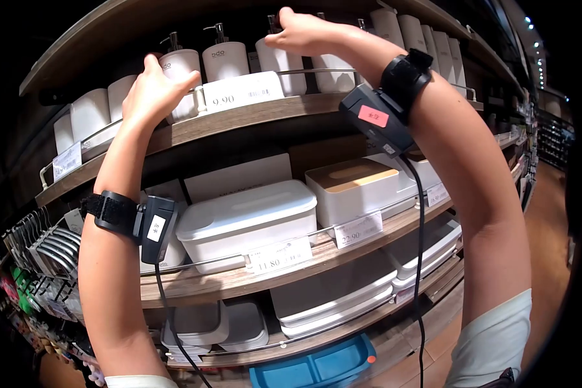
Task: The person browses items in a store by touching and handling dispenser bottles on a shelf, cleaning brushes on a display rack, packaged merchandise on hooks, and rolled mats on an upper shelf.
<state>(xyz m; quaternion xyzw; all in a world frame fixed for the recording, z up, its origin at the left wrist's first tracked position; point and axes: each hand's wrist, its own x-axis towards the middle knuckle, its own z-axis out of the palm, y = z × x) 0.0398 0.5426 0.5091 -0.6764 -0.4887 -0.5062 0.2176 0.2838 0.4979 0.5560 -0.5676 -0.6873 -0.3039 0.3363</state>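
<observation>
On the upper shelf stands a row of white pump soap dispensers with chrome pump heads. My left hand (154,94) is at the leftmost soap dispenser (181,61), its thumb on the right side and its fingers to the left, closed around the body as far as I can see. A second soap dispenser (226,61) stands upright between my hands. My right hand (301,32) reaches over the top of a third soap dispenser (284,61), thumb and a finger beside its pump. The other right fingers are hidden, so its grip is unclear.
A wire rail and a price sign (242,92) line the upper shelf front. Below are a lidded white box (246,216), a wooden-topped box (352,184), stacked trays and a blue tray (317,368). Cables (422,258) hang from both wrist devices. Hangers (52,249) are at left.
</observation>
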